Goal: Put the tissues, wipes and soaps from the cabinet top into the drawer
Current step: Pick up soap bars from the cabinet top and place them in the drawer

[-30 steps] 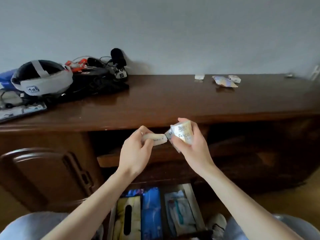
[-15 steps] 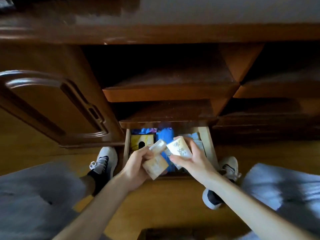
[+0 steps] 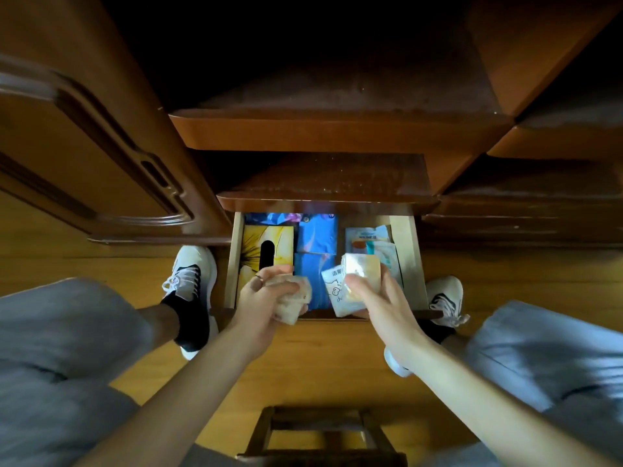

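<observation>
The low wooden drawer (image 3: 406, 254) stands pulled out below the cabinet shelves. Inside lie a yellow tissue box (image 3: 251, 246) at the left, blue packs (image 3: 317, 241) in the middle and pale wipe packets (image 3: 369, 239) at the right. My left hand (image 3: 261, 298) is closed on small beige wrapped packets (image 3: 293, 305) over the drawer's front left. My right hand (image 3: 377, 298) grips a white tissue pack with printed text (image 3: 337, 294) and a pale wrapped packet (image 3: 362, 269) over the front right. The cabinet top is out of view.
An open cabinet door (image 3: 101, 156) hangs at the left. Two wooden shelves (image 3: 330, 136) jut out above the drawer. My shoes (image 3: 188, 281) stand on the wood floor beside the drawer, knees at both sides. A wooden stool (image 3: 320, 439) sits under me.
My view has dropped from the cabinet top to the open drawer. Both hands have carried their packets down and now hold them apart over the drawer's front.
</observation>
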The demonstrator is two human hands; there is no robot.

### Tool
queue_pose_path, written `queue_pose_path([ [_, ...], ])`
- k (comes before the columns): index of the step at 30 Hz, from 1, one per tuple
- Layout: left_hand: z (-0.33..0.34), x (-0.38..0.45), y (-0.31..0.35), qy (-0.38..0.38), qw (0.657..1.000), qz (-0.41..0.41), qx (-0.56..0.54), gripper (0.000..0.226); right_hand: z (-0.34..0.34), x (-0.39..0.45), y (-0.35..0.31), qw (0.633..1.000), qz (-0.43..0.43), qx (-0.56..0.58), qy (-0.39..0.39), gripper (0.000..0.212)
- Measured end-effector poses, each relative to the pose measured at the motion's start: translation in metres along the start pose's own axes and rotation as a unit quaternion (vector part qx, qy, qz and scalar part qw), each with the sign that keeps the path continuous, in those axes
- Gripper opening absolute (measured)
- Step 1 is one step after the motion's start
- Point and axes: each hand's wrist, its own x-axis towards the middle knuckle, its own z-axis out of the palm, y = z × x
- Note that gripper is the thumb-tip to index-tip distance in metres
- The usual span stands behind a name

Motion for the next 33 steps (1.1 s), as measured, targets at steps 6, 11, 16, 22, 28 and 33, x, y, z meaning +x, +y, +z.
queue_pose_path([
  [6,0.02,-0.011,-0.014,-0.055,0.982,-0.027,0.179,0.062,0.014,-0.002,0.007,0.999,-0.001,-0.011,-0.042,0.043],
  [11,0.012,-0.004,-0.014,-0.009,0.983,0.045,0.18,0.042,0.016,0.005,0.005,0.994,0.041,-0.053,-0.089,0.024],
  [16,0.006,-0.001,-0.017,-0.011,0.984,0.073,0.159,0.043,0.008,0.014,0.003,0.98,0.063,-0.126,-0.142,0.022],
  [22,0.007,-0.007,-0.013,-0.053,0.98,0.059,0.182,0.059,0.001,0.021,0.002,0.958,0.078,-0.173,-0.216,0.074],
  [28,0.002,-0.008,-0.008,-0.046,0.995,0.041,0.079,0.049,0.001,0.016,0.0,0.992,0.021,-0.061,-0.111,0.076],
  [33,0.0,-0.009,-0.014,-0.036,0.994,0.062,0.076,0.035,0.005,0.017,0.009,0.996,0.064,0.004,-0.058,0.049],
])
